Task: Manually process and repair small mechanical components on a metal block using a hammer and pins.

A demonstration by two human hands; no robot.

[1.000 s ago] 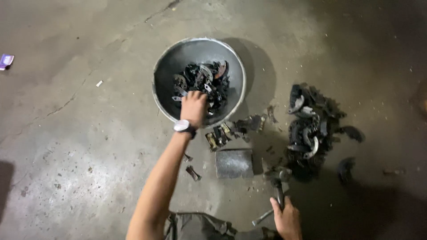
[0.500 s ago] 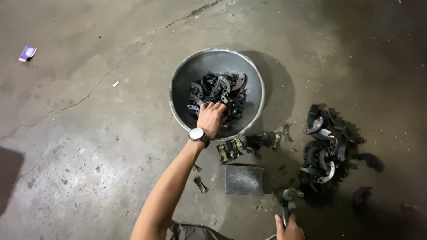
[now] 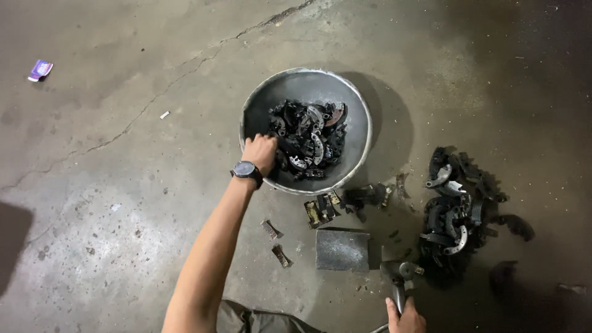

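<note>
Down low: left hand [image 3: 261, 152] clutching greasy curved metal parts [image 3: 308, 139] inside round dented steel basin [image 3: 305, 83]; right hand [image 3: 404, 317] gripping hammer [image 3: 401, 280].

Bare grey concrete floor [image 3: 123, 203], cracked and stained, lit at left and falling into shadow at right.

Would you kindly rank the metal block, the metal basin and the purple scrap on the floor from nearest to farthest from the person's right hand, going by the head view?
From the right hand, which grips a hammer at the bottom edge:
1. Metal block, just up and left of it.
2. Metal basin, farther up, centre.
3. Purple scrap, far upper left.
</note>
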